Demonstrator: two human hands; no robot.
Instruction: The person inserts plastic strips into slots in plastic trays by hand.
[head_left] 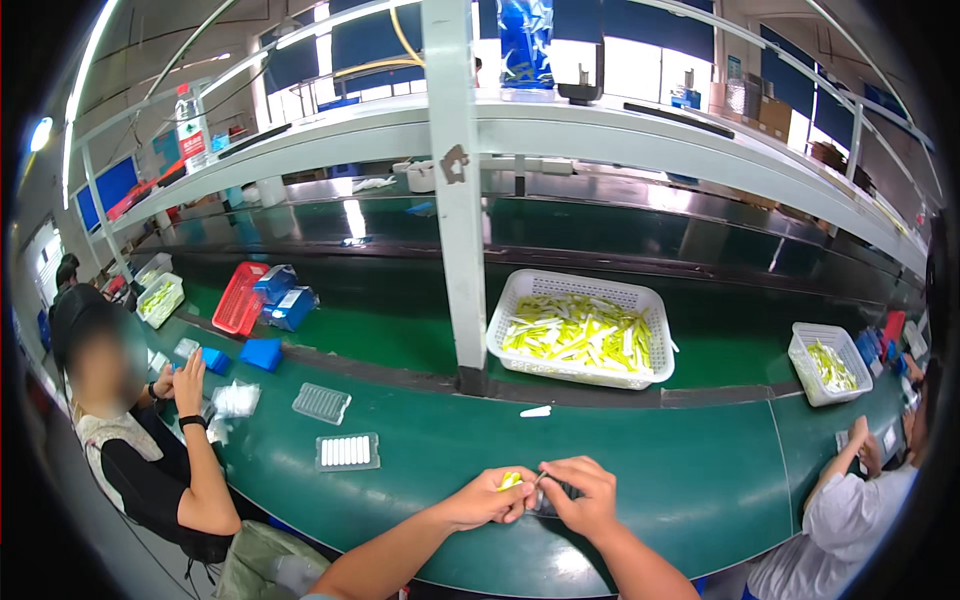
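Near the front edge of the green table, my two hands meet. My left hand is closed around a small yellow-and-white plastic piece. Fingers of my right hand pinch a thin, greyish item against the left fingertips; its kind is too small to tell. Something dark and shiny shows under the right fingers. Farther up lies a single white piece, apart from both hands. To the left, a clear blister tray holds a row of several white pieces. Behind it sits another clear tray with no pieces visible in it.
A white basket of yellow-and-white pieces stands beyond my hands, right of a grey post. Another such basket is at right. Co-workers sit on both sides. A red basket and blue packs lie far left.
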